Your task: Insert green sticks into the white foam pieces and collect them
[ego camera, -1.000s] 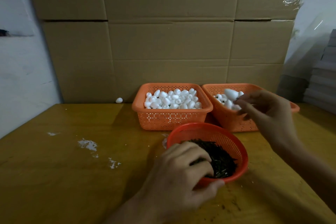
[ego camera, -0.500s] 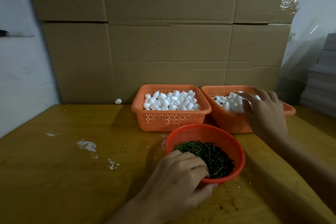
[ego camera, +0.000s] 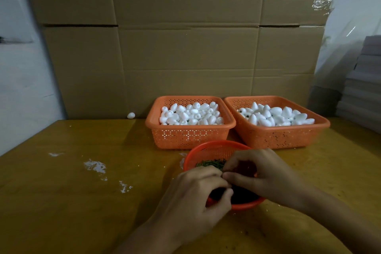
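Note:
A round orange bowl (ego camera: 216,147) of green sticks (ego camera: 210,164) sits at the near middle of the table. Both hands hover over it with fingertips meeting. My left hand (ego camera: 195,200) has its fingers curled down into the sticks and pinches among them. My right hand (ego camera: 266,177) is curled, and whatever it holds is hidden inside its fingers. Behind the bowl stand two orange baskets. The left basket (ego camera: 185,137) holds several small white foam pieces (ego camera: 191,115). The right basket (ego camera: 278,139) holds larger foam pieces (ego camera: 278,116), some with dark stick ends showing.
One stray foam piece (ego camera: 131,115) lies against the cardboard wall (ego camera: 185,47) at the table's back edge. White smears (ego camera: 94,165) mark the yellow table on the left. A grey stack (ego camera: 367,80) stands at the far right.
My right hand has left the right basket and come back over the round bowl to meet the left hand. My left hand stayed at the sticks.

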Demonstrator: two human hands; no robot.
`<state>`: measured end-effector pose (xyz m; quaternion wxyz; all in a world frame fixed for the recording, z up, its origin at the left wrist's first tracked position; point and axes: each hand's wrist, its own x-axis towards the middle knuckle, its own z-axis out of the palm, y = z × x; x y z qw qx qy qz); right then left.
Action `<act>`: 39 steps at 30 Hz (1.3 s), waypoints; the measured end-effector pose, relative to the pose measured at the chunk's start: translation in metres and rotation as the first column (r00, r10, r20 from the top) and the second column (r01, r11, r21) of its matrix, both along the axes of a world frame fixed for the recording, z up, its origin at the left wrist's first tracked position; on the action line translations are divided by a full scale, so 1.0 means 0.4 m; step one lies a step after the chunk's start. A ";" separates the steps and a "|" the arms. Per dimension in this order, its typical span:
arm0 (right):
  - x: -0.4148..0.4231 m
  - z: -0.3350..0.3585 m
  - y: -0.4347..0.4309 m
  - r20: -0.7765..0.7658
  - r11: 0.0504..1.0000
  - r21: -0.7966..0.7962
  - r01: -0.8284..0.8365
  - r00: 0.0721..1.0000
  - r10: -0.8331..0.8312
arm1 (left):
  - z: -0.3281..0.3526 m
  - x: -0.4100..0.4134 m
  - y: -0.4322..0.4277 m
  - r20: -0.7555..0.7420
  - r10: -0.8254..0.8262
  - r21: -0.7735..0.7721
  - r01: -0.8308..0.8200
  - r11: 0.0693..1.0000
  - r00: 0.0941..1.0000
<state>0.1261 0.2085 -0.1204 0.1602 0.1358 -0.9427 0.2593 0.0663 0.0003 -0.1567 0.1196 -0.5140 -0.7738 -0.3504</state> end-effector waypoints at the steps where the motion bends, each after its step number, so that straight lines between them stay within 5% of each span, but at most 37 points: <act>1: -0.003 0.001 0.010 0.023 1.000 -0.023 -0.015 1.000 0.016 | -0.001 0.000 0.003 0.003 0.017 0.010 -0.017 1.000 1.000; 12: -0.002 0.013 0.041 0.164 0.976 -0.194 -0.103 0.977 0.136 | -0.004 0.004 0.012 -0.005 0.029 0.047 -0.029 0.998 1.000; 21: -0.004 0.004 0.022 0.197 0.997 -0.046 -0.054 0.978 0.062 | -0.009 -0.007 0.017 0.066 0.034 0.129 -0.042 0.991 0.997; 29: -0.002 -0.007 -0.006 0.155 0.963 -0.269 -0.034 0.985 0.079 | -0.013 -0.016 0.022 0.202 0.054 0.322 -0.118 0.939 0.978; 39: 0.000 -0.019 -0.022 -0.016 0.955 -0.292 -0.044 0.999 0.041 | -0.014 -0.029 0.020 0.330 -0.026 0.445 -0.131 0.886 0.944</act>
